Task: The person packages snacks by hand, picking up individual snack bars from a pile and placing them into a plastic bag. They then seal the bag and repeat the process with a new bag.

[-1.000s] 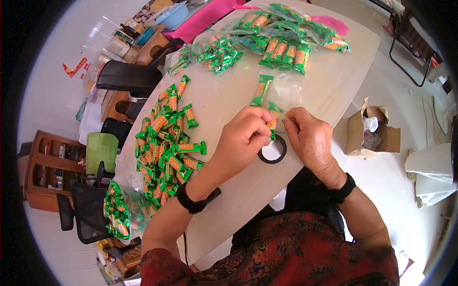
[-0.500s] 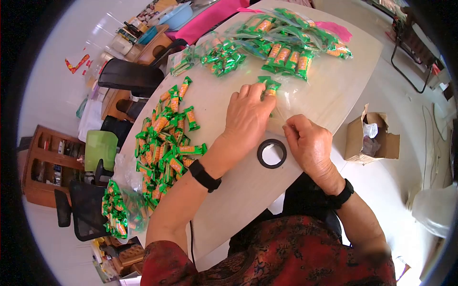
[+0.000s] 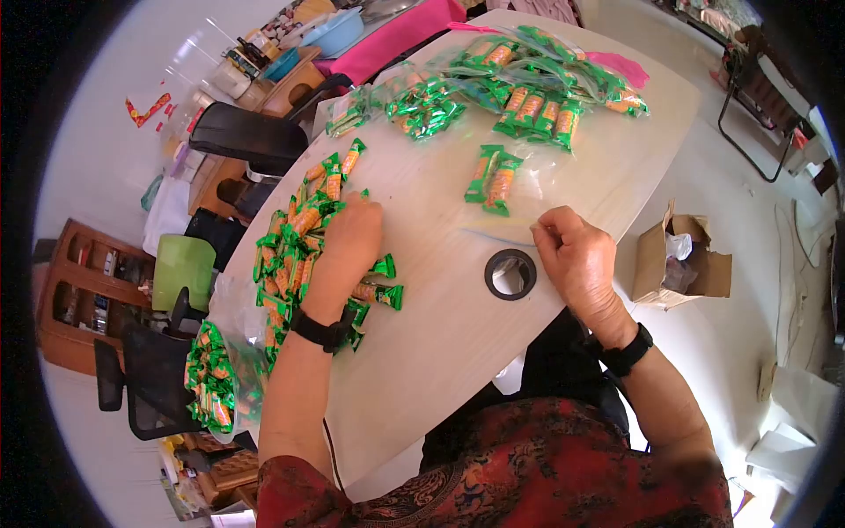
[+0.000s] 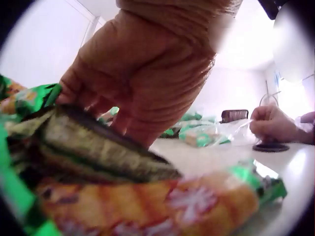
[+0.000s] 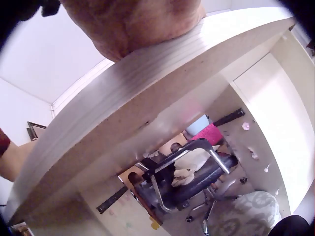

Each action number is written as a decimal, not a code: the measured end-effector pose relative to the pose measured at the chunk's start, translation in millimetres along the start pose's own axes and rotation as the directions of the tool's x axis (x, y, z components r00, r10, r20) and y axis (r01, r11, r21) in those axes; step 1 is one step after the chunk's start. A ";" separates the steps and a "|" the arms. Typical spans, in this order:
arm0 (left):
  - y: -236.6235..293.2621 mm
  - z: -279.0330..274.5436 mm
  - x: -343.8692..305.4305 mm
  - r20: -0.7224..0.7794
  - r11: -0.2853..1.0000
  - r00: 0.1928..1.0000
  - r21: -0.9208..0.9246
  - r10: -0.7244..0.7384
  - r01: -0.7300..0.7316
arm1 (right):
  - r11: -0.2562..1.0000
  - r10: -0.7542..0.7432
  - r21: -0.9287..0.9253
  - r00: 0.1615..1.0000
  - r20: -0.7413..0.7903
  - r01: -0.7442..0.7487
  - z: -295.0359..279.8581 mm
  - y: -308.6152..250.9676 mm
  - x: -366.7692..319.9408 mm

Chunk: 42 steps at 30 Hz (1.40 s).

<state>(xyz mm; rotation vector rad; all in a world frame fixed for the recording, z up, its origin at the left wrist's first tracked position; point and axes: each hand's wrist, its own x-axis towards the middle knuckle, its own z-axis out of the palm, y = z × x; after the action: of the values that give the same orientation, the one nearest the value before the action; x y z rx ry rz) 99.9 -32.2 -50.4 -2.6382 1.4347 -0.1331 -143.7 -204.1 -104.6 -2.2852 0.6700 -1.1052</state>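
Note:
My left hand [image 3: 352, 233] reaches down into a pile of green-and-orange wrapped snack bars [image 3: 290, 255] on the left of the table. In the left wrist view its fingers go down behind a blurred wrapper, their tips hidden; I cannot tell whether they hold a bar. One snack bar [image 4: 147, 206] lies large in the foreground there. My right hand [image 3: 576, 255] pinches the near edge of a clear plastic bag [image 3: 547, 180] between thumb and fingers. Two snack bars [image 3: 501, 187] lie side by side at that bag.
A black ring-shaped roll [image 3: 490, 275] lies near the right hand. Filled clear bags of snack bars [image 3: 528, 106] cover the table's far end. Another full bag [image 3: 211, 378] stands at the left edge. An open cardboard box [image 3: 656, 273] sits on the floor to the right.
My left hand has left the two snack bars at the clear bag and moved left to the pile. The right hand stays at the bag's edge.

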 end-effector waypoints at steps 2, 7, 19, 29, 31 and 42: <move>-1.7 4.3 0.3 -0.053 1.000 0.999 -0.025 0.011 -0.013 | 1.000 0.019 -0.005 1.000 0.013 -0.019 -1.0 -1.3 0.0; 15.2 -15.4 -9.1 -0.316 0.978 0.944 -0.151 0.093 -0.147 | 1.000 0.016 0.013 1.000 -0.001 -0.016 -1.0 -1.9 0.5; 112.5 -43.2 -58.7 -0.349 0.553 0.839 -0.635 0.417 -0.539 | 0.999 0.039 -0.009 0.999 -0.008 -0.039 0.5 -1.1 0.2; 130.6 -27.2 -10.3 -0.371 0.695 0.817 -0.434 0.441 -0.573 | 1.000 0.014 0.017 1.000 -0.012 -0.014 0.1 0.0 0.0; 139.5 -33.7 -1.1 -0.474 0.817 0.802 -0.251 0.363 -0.518 | 1.000 0.012 0.014 1.000 -0.004 -0.012 -2.3 -1.7 1.1; 131.0 -8.6 47.4 -0.364 0.859 0.872 -0.270 0.328 -0.436 | 0.999 -0.010 0.040 1.000 0.005 0.010 -3.0 -0.8 0.8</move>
<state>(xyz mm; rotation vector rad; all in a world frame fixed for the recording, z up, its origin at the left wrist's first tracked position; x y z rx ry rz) 15.9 -143.0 -62.3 -2.5919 2.2575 -0.2827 -145.5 -204.7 -102.0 -2.2595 0.6293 -1.1073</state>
